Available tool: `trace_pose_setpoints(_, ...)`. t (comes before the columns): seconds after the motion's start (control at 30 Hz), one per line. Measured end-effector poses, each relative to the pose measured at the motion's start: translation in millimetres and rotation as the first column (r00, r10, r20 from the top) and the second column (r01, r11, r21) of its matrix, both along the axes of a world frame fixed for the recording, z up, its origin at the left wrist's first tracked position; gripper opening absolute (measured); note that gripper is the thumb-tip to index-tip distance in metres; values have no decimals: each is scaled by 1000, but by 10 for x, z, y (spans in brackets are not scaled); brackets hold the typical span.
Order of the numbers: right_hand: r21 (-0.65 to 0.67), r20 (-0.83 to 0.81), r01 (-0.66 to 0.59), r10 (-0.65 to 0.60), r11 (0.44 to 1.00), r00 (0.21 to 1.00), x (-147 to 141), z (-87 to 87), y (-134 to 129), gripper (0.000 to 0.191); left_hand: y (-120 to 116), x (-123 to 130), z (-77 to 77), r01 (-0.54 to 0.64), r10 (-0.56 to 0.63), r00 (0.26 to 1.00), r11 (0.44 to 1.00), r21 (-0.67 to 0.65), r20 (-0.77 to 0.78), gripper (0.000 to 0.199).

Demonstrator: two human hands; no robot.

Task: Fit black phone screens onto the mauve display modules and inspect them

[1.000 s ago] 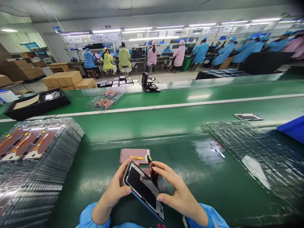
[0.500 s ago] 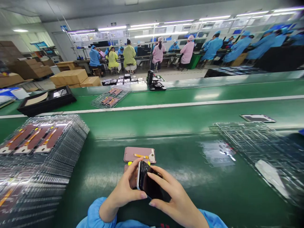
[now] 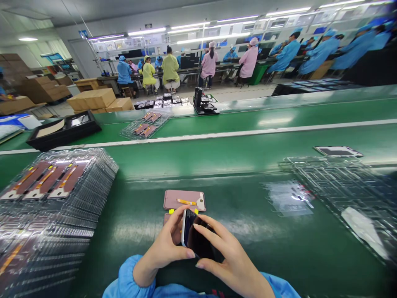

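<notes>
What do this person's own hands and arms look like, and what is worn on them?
The left hand and right hand are bare: no gloves, rings or bracelets show. Both arms wear light blue; the left sleeve is loose and puffy, and the right sleeve shows only in part.

Linear light tubes (image 3: pixel 214 38) hang above a long workbench (image 3: pixel 225 67) near a pale wall (image 3: pixel 108 31). A grey door (image 3: pixel 80 56) stands at left. The floor (image 3: pixel 242 92) is light-coloured.

Bright overhead tubes (image 3: pixel 213 38), blurry edges
</notes>
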State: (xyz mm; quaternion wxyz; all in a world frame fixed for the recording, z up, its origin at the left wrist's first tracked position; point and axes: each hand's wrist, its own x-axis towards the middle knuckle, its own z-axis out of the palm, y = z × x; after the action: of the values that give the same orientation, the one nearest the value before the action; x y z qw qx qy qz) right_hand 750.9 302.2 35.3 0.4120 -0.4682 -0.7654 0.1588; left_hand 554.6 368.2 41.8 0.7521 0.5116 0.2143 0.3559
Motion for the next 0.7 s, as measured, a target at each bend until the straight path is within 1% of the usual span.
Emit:
trace_pose_setpoints(0.37, 30, 16, 6, -6, 1000, 1000, -1, 19, 4, 58, -27, -1, 16, 15, -15, 1000, 1000, -18, -1, 88)
trace_pose_setpoints(0.57, 35, 42, 13, -15, 999, 999, 3, -16, -4, 59, -17, -4, 14, 20, -20, 1000, 999, 32, -8, 85)
trace_pose_setpoints(0.7, 56, 63, 9, -12, 998, 998, 5, -5, -13, 59, -24, -5, 37, 24, -23, 999, 999, 47, -27, 83)
